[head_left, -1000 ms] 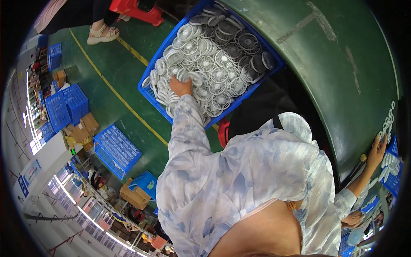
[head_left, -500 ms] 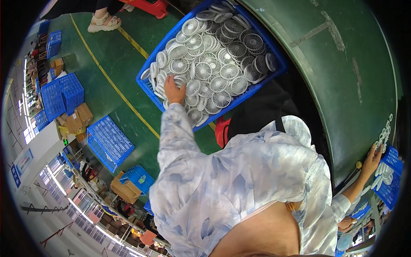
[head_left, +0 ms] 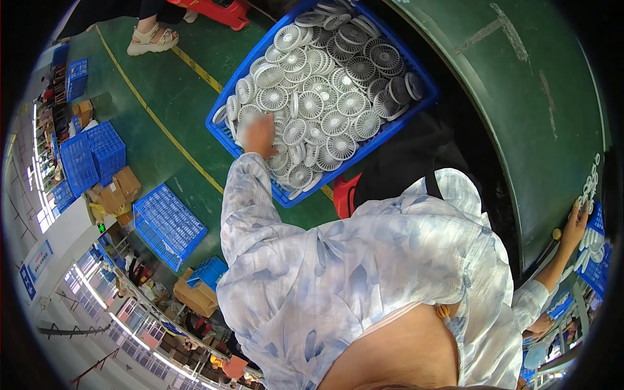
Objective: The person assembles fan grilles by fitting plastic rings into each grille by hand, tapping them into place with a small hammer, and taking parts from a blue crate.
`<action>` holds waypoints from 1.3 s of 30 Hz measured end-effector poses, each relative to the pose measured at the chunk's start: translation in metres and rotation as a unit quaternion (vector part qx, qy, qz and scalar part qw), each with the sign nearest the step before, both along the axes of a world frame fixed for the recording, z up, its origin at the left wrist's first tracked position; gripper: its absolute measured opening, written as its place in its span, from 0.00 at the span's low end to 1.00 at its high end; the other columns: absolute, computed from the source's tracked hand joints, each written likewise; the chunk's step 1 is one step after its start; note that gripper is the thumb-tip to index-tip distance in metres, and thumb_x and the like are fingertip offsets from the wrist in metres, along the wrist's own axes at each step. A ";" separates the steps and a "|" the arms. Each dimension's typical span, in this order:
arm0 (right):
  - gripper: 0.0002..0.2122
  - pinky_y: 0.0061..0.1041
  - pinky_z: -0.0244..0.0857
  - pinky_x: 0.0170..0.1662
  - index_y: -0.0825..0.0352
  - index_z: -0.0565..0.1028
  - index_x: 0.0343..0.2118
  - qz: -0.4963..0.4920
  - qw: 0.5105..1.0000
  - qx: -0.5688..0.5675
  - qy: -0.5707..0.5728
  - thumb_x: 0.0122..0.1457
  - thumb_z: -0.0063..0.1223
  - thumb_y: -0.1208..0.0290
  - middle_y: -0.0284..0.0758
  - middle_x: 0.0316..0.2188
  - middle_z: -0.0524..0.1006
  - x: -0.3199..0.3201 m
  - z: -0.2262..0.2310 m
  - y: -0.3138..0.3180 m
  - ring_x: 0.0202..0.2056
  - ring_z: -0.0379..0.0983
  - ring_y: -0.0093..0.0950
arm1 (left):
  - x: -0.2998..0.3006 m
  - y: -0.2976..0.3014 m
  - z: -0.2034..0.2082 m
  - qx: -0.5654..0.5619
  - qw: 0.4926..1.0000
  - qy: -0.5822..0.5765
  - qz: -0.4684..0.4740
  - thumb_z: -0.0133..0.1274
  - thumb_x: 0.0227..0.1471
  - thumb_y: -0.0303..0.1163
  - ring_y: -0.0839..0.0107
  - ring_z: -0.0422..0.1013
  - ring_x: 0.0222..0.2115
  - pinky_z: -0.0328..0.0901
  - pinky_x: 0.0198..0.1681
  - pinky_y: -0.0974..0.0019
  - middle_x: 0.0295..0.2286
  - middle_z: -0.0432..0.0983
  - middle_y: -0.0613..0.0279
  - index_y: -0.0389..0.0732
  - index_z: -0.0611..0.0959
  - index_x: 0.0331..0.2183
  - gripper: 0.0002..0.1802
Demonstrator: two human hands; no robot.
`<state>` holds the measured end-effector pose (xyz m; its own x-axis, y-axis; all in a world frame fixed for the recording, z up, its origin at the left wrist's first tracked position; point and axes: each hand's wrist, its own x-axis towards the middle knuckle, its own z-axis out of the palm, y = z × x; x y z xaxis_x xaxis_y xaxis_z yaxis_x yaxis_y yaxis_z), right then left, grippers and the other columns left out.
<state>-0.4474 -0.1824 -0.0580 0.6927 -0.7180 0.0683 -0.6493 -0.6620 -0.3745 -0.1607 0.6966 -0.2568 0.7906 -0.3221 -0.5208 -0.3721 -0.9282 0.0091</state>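
Observation:
A blue crate (head_left: 211,133) beside me is heaped with round, slotted white fan covers (head_left: 311,104). Over its left part, my left hand (head_left: 261,136) reaches in among the covers. Its fingers are smeared, and whether they grip a cover is unclear. At the far right, my right hand (head_left: 574,224) rests at the edge of the green work surface with its fingers stretched out. Small white rings (head_left: 590,182) lie in a line just beyond those fingertips. Next to that hand, white pieces (head_left: 591,246) sit in another blue crate (head_left: 599,270).
The long green work surface (head_left: 481,78) curves along my right. Blue crates (head_left: 170,224) and cardboard boxes (head_left: 117,188) stand on the left. A person's sandalled foot (head_left: 153,40) and a red stool (head_left: 221,12) are at the top. Another hand (head_left: 539,325) shows at lower right.
My left hand has shifted slightly left over the fan covers and become blurred. My right hand has stayed by the white rings. The view has moved a little.

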 end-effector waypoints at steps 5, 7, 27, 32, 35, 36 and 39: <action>0.25 0.16 0.56 0.29 0.65 0.68 0.59 0.009 1.000 -0.025 0.007 0.64 0.53 0.56 0.26 0.24 0.69 0.010 -0.006 0.006 0.25 0.60 0.16 | -0.015 0.014 -0.015 -0.078 0.991 0.023 0.109 0.75 0.20 0.33 0.47 0.65 0.49 0.65 0.53 0.54 0.49 0.65 0.47 0.41 0.68 0.56 0.56; 0.25 0.17 0.57 0.29 0.65 0.68 0.59 0.003 0.999 -0.032 0.012 0.64 0.53 0.56 0.26 0.24 0.69 0.005 -0.003 0.004 0.26 0.61 0.17 | -0.026 0.010 -0.020 -0.108 0.983 -0.006 0.147 0.74 0.21 0.31 0.48 0.67 0.47 0.67 0.50 0.53 0.46 0.68 0.48 0.42 0.73 0.49 0.46; 0.32 0.37 0.68 0.47 0.57 0.68 0.58 -0.040 0.997 -0.034 -0.058 0.51 0.62 0.53 0.46 0.45 0.76 0.065 0.041 0.118 0.43 0.75 0.43 | 0.049 -0.321 0.279 -0.684 0.646 0.339 0.037 0.60 0.39 0.31 0.61 0.71 0.51 0.67 0.53 0.59 0.52 0.69 0.52 0.33 0.61 0.60 0.47; 0.29 0.34 0.68 0.36 0.60 0.72 0.55 -0.064 0.994 -0.043 -0.071 0.50 0.64 0.56 0.38 0.31 0.75 0.058 0.046 0.112 0.32 0.73 0.34 | 0.029 -0.516 0.298 -0.564 0.679 0.459 -0.101 0.64 0.41 0.30 0.65 0.68 0.52 0.61 0.57 0.64 0.53 0.68 0.52 0.33 0.58 0.62 0.49; 0.25 0.36 0.68 0.39 0.61 0.74 0.51 -0.079 0.993 -0.055 -0.063 0.51 0.62 0.55 0.38 0.35 0.74 0.071 0.050 0.108 0.36 0.74 0.36 | 0.035 -0.567 0.276 -0.501 0.737 0.413 -0.189 0.67 0.40 0.36 0.64 0.71 0.48 0.65 0.53 0.63 0.48 0.72 0.50 0.33 0.60 0.60 0.50; 0.23 0.36 0.68 0.40 0.62 0.76 0.49 -0.069 0.993 -0.066 -0.069 0.52 0.61 0.55 0.39 0.36 0.74 0.073 0.048 0.105 0.36 0.74 0.37 | 0.038 -0.578 0.273 -0.496 0.751 0.388 -0.199 0.67 0.41 0.37 0.64 0.71 0.48 0.65 0.53 0.63 0.48 0.73 0.50 0.33 0.60 0.60 0.50; 0.17 0.37 0.69 0.41 0.62 0.80 0.43 -0.041 0.996 -0.037 -0.068 0.53 0.59 0.58 0.41 0.36 0.74 0.069 0.054 0.092 0.38 0.74 0.41 | 0.043 -0.595 0.286 -0.445 0.815 0.214 -0.302 0.66 0.43 0.43 0.58 0.69 0.50 0.65 0.52 0.60 0.51 0.69 0.46 0.33 0.65 0.58 0.46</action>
